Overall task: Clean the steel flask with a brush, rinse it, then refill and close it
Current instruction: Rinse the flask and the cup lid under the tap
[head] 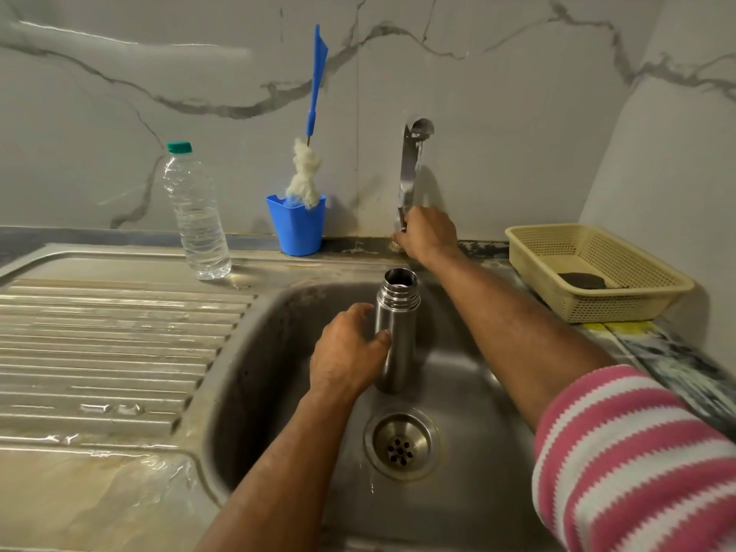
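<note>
Plastic bottle (196,217) on drainboard; basket (597,272) w/ pad.

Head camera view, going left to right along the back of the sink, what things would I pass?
Plastic water bottle → blue cup holding the bottle brush → tap with the right hand at its base → cream plastic basket.

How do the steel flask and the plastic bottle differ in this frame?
The steel flask is opaque metal with its mouth uncapped; the plastic bottle is clear and wears a green cap. The left hand grips the flask over the sink basin; the bottle stands untouched on the drainboard. Both are upright.
</note>
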